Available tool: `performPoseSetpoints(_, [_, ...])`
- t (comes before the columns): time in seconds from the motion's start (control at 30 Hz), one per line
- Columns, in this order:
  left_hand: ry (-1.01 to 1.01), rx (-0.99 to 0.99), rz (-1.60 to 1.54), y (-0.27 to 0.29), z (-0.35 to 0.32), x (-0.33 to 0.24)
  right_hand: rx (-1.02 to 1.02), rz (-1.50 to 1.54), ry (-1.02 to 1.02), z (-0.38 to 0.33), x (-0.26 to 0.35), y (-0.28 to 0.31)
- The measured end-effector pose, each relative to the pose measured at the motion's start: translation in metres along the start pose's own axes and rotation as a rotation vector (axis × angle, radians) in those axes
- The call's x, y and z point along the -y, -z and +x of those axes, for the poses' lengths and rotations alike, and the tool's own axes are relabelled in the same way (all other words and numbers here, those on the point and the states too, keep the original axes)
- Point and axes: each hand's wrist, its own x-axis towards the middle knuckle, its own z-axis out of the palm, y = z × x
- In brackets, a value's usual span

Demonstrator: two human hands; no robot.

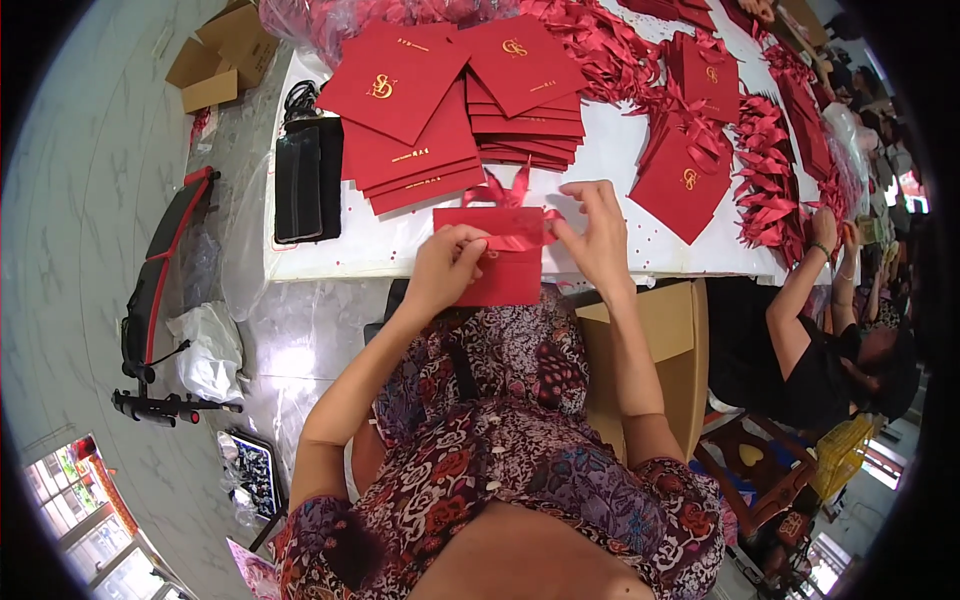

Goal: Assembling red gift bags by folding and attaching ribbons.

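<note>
A flat red paper gift bag (pixel 513 282) lies at the table's near edge in front of me, its lower part reaching over the edge. My left hand (pixel 450 262) holds its left side, thumb and index finger closed on a red satin ribbon (pixel 515 241) that runs across the bag. My right hand (pixel 597 235) is just right of the bag with thumb and index finger apart. The ribbon's right end is close to that thumb; whether they touch I cannot tell. Another ribbon loop (pixel 497 190) stands up at the bag's far edge.
Stacks of red bags (pixel 410 160) lie beyond my hands on the white-covered table (pixel 385 245). Ribboned bags (pixel 685 175) are at the right. A black case (pixel 300 185) lies at the left. An open carton (pixel 650 345) is by my right forearm. Another person's arm (pixel 800 290) reaches in farther right.
</note>
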Motion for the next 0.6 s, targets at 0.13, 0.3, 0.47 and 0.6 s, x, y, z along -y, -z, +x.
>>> performPoseSetpoints(0.13, [0.204, 0.048, -0.326, 0.005, 0.011, -0.004, 0.156, 0.218, 0.126, -0.004, 0.043, 0.001])
performPoseSetpoints(0.3, [0.215, 0.06, -0.426, 0.001, 0.021, -0.001, 0.272, 0.312, 0.235, -0.009, 0.038, -0.04])
performPoseSetpoints(0.47, [0.149, -0.037, -0.3, 0.003, 0.011, -0.002, 0.32, 0.39, 0.118, -0.013, 0.019, -0.057])
performPoseSetpoints(0.6, [-0.203, -0.271, 0.553, 0.012, -0.004, -0.012, 0.294, 0.348, 0.153, -0.013, 0.016, -0.054])
